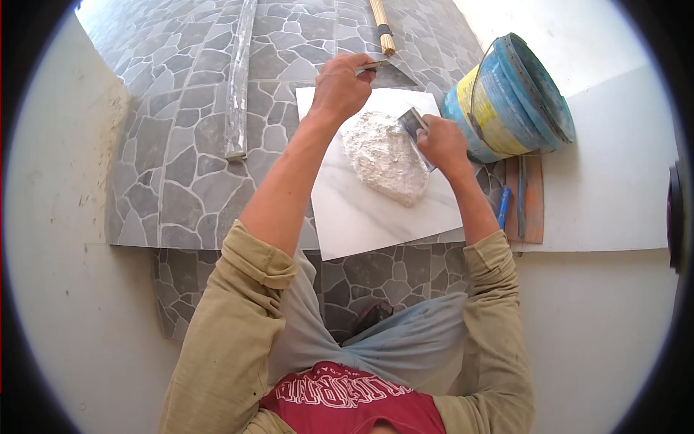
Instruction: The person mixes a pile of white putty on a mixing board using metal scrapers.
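Note:
A mound of white, lumpy paste (pixel 383 159) is spread on a white marble-patterned tile (pixel 347 217). My right hand (pixel 442 145) is closed around a flat metal trowel (pixel 412 121), its blade tilted against the right side of the paste. Beyond the tile's far edge, my left hand (pixel 343 87) grips a scraper (pixel 396 74) with a dark, wide blade. Part of that blade and most of both handles are hidden by my fingers or by the viewing angle.
A blue bucket (pixel 506 101) with a yellow label leans at the right. Near it lie a blue marker-like stick (pixel 504 206) and an orange-brown board (pixel 533 199). A long whitish bar (pixel 238 87) and a bundle of thin sticks (pixel 383 32) lie on the stone-patterned floor (pixel 195 137).

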A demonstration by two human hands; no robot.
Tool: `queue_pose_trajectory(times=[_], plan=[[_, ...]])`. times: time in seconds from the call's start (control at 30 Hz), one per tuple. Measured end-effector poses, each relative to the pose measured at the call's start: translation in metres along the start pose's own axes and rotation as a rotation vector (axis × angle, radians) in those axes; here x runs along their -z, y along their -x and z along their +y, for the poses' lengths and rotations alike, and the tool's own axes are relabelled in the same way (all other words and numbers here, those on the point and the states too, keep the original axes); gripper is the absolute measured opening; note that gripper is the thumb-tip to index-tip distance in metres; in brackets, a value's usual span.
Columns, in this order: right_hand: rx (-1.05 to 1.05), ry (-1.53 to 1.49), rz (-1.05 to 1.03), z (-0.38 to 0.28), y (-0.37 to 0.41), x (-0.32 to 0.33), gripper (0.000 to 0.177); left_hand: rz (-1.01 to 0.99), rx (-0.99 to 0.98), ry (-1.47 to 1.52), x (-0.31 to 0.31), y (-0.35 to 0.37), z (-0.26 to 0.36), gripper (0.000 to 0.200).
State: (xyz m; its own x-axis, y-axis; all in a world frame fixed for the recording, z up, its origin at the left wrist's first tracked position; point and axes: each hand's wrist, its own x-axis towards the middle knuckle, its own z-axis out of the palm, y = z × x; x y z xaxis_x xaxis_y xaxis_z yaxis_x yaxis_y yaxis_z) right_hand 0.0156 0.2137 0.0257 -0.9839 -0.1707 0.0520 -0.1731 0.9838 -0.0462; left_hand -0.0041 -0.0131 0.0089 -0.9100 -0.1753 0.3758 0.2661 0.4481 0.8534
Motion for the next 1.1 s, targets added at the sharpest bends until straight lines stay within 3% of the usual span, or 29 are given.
queue_pose_trajectory(times=[0.17,0.33,0.57,0.9,1.1], plan=[[0.201,-0.001,0.073,-0.019,0.002,-0.013,0.022,-0.01,0.017,0.009,0.005,-0.001,0.0,0.022],[0.271,-0.016,0.075,-0.037,0.005,-0.003,0.024,-0.021,0.05,0.033,0.005,-0.001,-0.001,0.023],[0.52,-0.004,0.12,-0.016,0.02,-0.012,0.024,0.02,0.003,-0.043,0.001,-0.002,-0.007,0.02],[0.521,0.037,0.166,0.034,0.059,0.008,0.021,-0.018,0.015,-0.077,-0.002,0.0,-0.003,0.018],[0.65,-0.036,0.262,0.029,0.069,-0.003,0.021,-0.05,0.017,-0.044,-0.002,0.005,0.001,0.018]])
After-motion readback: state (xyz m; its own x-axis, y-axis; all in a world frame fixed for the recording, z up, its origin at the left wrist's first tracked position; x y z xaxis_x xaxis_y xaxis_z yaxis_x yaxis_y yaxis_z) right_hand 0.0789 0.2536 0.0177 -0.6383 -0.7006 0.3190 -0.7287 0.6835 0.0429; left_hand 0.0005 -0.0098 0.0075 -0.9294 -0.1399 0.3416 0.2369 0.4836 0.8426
